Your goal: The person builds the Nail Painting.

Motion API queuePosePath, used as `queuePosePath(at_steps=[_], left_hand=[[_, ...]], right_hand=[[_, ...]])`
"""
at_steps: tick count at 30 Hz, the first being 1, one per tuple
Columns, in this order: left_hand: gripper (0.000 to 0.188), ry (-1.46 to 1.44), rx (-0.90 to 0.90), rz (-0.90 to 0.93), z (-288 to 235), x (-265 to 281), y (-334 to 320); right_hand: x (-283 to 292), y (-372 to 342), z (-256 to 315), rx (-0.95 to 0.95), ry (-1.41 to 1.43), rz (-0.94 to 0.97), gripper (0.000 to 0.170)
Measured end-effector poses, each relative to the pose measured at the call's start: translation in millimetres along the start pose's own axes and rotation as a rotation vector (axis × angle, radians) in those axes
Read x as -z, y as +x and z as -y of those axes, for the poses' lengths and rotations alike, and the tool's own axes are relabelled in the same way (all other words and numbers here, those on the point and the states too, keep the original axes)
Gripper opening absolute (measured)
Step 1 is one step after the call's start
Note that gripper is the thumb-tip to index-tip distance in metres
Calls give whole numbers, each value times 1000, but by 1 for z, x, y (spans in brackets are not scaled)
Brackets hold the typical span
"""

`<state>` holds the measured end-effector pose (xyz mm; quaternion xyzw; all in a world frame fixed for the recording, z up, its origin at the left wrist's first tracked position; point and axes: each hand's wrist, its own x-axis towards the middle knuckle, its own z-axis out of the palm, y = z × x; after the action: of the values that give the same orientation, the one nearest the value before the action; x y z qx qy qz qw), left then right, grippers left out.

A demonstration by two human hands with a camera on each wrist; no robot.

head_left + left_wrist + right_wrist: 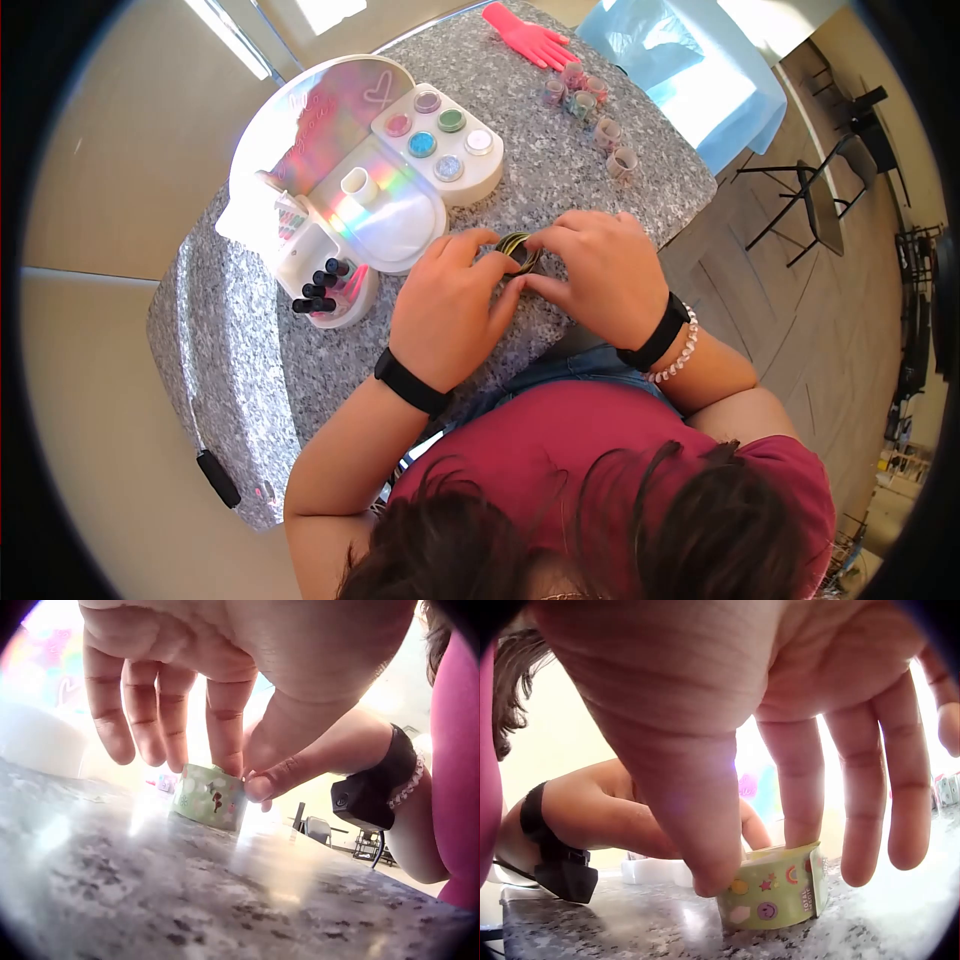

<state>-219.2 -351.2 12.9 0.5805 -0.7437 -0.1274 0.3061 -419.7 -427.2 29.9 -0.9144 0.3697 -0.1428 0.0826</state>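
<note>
A small pale green roll of stickers point(517, 243) stands on its edge rim-up on the granite table, close to its front side. Its outside carries printed pictures, among them a smiley and a rainbow, seen in the right wrist view on the roll point(769, 896). My left hand point(447, 300) pinches the roll from the left with thumb and index finger, its other fingers hanging straight. From the other side my right hand point(607, 275) pinches it between thumb and index finger. A strip end sticks out at the roll's side in the right wrist view.
A white vanity case point(470, 185) with a mirror and several glitter pots sits at the back left. Black-capped bottles point(318, 288) stand in its side tray. Several small rolls point(621, 163) and a pink model hand point(530, 40) lie toward the back right.
</note>
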Motion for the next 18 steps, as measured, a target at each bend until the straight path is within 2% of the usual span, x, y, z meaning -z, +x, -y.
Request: queuePosePath(at_steps=[2, 5, 6, 8, 9, 11, 12, 14, 16, 18], left_hand=[[15, -30, -16, -4, 0, 0, 2], [13, 0, -132, -53, 1, 2, 5], [13, -7, -135, -14, 2, 2, 5], [13, -15, -149, 20, 4, 4, 4], [13, 26, -162, 11, 4, 5, 4], [12, 67, -182, -6, 2, 5, 5], [12, 72, -163, 1, 2, 6, 4], [12, 83, -145, 0, 2, 8, 3], [13, 74, -133, -8, 2, 6, 1], [13, 86, -137, -29, 1, 5, 0]], right_hand=[[-2, 1, 0, 7, 34, 3, 29], [-1, 2, -1, 5, 37, 50, 28], [0, 3, -3, 4, 31, 45, 28], [1, 6, -11, 62, 200, 118, 30], [1, 9, -18, 60, 191, 111, 30], [4, 21, -37, 247, 372, 131, 30], [12, 29, -47, 249, 367, 126, 30], [32, 50, -71, 95, 701, 214, 32], [45, 77, -102, -149, 502, 7, 28], [50, 101, -135, -291, 305, -122, 34]])
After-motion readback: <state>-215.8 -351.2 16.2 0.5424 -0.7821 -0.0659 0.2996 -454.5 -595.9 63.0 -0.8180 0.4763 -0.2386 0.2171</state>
